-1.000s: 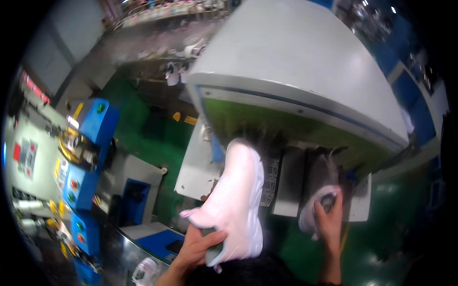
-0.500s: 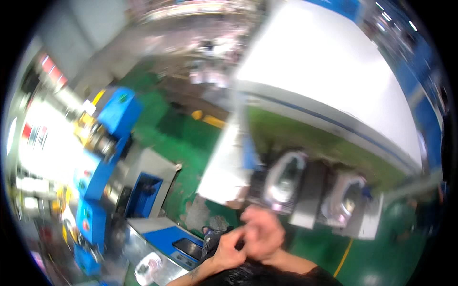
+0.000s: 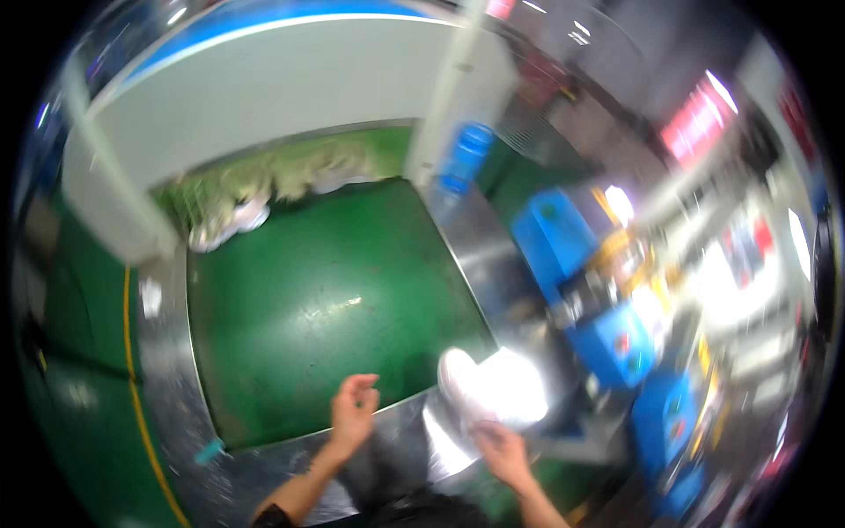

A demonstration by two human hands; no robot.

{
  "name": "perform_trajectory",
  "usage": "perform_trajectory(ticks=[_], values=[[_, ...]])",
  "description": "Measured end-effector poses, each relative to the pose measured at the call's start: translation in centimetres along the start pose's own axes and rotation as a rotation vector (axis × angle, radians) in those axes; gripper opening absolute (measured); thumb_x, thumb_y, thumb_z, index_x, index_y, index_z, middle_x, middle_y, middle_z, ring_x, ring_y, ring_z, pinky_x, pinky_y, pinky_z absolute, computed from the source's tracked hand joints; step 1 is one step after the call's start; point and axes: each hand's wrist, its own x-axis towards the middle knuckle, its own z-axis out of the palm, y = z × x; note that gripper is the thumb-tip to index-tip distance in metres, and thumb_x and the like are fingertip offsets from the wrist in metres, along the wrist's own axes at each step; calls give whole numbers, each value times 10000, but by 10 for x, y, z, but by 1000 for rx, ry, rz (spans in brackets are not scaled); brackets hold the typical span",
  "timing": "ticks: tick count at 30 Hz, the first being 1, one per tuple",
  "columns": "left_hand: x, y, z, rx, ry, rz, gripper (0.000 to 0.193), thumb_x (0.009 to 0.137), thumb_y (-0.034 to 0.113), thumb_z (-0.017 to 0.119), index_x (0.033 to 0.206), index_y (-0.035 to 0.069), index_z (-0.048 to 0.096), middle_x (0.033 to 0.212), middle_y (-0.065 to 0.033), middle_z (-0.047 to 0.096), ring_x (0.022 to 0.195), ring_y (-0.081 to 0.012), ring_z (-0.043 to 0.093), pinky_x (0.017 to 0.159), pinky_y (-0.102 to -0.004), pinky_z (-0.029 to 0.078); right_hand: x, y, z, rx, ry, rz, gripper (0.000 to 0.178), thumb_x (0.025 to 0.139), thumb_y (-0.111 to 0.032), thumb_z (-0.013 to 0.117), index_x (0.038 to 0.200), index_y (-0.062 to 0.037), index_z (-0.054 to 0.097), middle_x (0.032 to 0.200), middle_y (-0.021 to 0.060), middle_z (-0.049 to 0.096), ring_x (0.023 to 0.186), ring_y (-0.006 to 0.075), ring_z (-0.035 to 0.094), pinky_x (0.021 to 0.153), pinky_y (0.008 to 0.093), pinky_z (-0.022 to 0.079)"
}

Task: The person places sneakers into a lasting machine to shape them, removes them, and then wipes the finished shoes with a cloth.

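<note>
A white shoe (image 3: 459, 377), blurred and washed out by glare, rests at the near right corner of the metal frame, its rounded end over the green belt. My right hand (image 3: 502, 447) is at the shoe's near end, its fingers closed on the edge. To the left, my left hand (image 3: 354, 414) hovers above the near edge of the belt (image 3: 326, 308), fingers curved and apart, holding nothing. At the far end, white shoes (image 3: 251, 216) sit in the opening below a large white hood (image 3: 290, 79).
A metal rim (image 3: 163, 352) borders the belt, with a small teal piece (image 3: 209, 451) at its near left corner. A blue bottle-like container (image 3: 466, 158) stands far right. Blue machine housings (image 3: 612, 343) line the right. A yellow floor line (image 3: 132, 352) runs along the left.
The view has swung round, putting the blue machines on the right instead of the left. My hands, together before, are now apart, the right one at the white shoe.
</note>
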Motion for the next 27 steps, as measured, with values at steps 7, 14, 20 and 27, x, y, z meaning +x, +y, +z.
perform_trajectory(ticks=[7, 14, 20, 27], values=[[81, -59, -63, 757, 503, 44, 440, 846, 168, 608, 1219, -28, 481, 1367, -223, 432, 1280, -402, 389, 1076, -488, 299, 266, -121, 41, -337, -494, -585, 454, 838, -191, 654, 1227, -9, 507, 1138, 199, 598, 1047, 337, 590, 886, 387, 489], [70, -112, -40, 1035, 378, -96, 524, 816, 216, 603, 1253, -23, 441, 1423, -254, 339, 1326, -425, 308, 1088, -565, 225, 544, -144, 106, -1337, -639, -1380, 765, 688, -156, 714, 1363, 0, 391, 1364, 197, 447, 1278, 351, 416, 1071, 417, 356], [73, -142, -48, 1020, 364, -12, 556, 803, 230, 582, 1280, -16, 436, 1423, -261, 346, 1324, -442, 317, 1077, -585, 222, 697, -174, 153, -1683, -286, -537, 489, 793, -377, 689, 1186, -96, 616, 1322, 166, 521, 1192, 264, 503, 1013, 383, 387], [70, -134, -71, 995, 430, -17, 585, 800, 224, 606, 1309, 5, 422, 1425, -238, 364, 1317, -416, 348, 1067, -576, 253, 608, -218, 179, -1556, -280, -496, 747, 665, -340, 791, 1321, -131, 500, 1251, 198, 570, 1237, 264, 491, 1041, 402, 366]])
